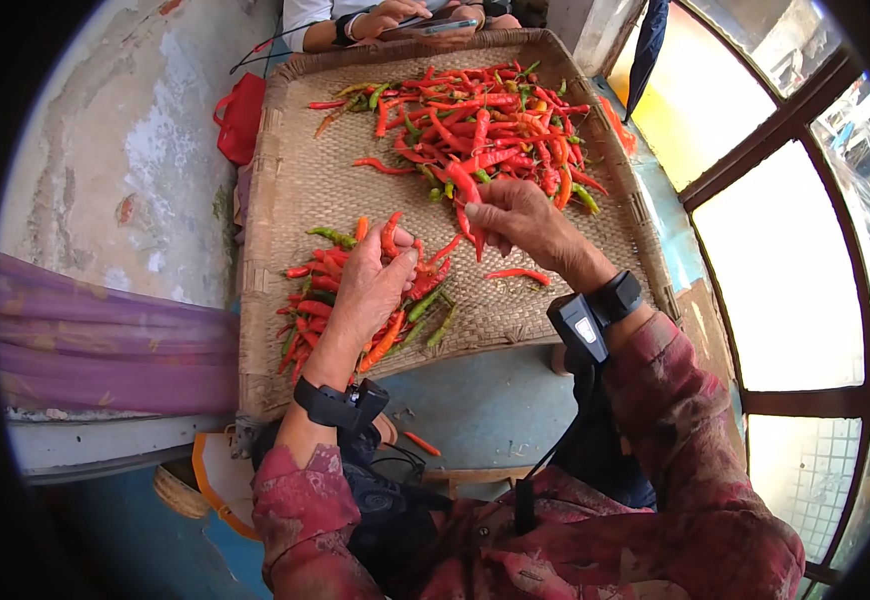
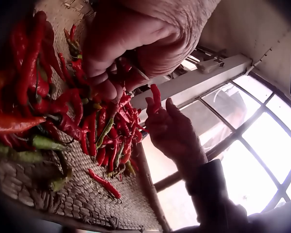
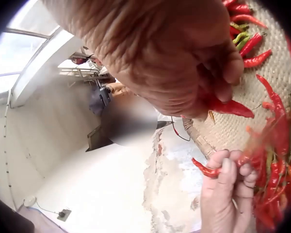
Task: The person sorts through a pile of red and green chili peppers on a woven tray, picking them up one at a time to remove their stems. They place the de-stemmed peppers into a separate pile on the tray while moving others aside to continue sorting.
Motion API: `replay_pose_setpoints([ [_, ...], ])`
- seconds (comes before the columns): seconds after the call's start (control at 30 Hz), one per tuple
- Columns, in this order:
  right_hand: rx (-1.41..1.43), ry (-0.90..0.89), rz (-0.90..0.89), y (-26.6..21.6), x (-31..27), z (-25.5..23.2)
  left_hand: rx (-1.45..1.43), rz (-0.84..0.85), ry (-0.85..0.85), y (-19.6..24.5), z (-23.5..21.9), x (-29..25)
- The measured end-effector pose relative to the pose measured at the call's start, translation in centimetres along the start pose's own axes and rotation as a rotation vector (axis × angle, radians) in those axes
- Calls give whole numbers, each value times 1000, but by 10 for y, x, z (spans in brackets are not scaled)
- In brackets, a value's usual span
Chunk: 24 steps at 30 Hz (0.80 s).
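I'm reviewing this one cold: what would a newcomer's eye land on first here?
First, the large heap of red chili peppers at the far end of the woven tray. Next, the smaller mixed pile at its near left, with green and orange chilies among the red. Between them, the right hand holds a red chili, the left hand a curved one.

Large pepper heap (image 1: 490, 130), smaller pepper pile (image 1: 317, 308), woven tray (image 1: 305, 180), purple cloth (image 1: 115, 345)
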State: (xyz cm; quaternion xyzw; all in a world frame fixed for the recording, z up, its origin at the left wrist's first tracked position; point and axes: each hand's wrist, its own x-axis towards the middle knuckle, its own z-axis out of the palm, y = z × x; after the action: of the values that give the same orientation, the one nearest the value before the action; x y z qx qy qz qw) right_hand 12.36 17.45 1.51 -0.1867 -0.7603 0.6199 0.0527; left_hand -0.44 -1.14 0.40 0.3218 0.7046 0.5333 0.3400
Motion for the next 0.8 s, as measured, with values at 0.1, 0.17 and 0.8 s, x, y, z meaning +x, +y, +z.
replay_pose_setpoints([
  [0.1,636,394,-181,-14,6,-11,-6,6,-45,0,0,-3],
  [0.17,499,365,-146,-9,4,-12,0,3,-62,2,1,-3],
  [0.8,-329,-100,-152,13,-13,49,-83,44,-5,-2,1,2],
])
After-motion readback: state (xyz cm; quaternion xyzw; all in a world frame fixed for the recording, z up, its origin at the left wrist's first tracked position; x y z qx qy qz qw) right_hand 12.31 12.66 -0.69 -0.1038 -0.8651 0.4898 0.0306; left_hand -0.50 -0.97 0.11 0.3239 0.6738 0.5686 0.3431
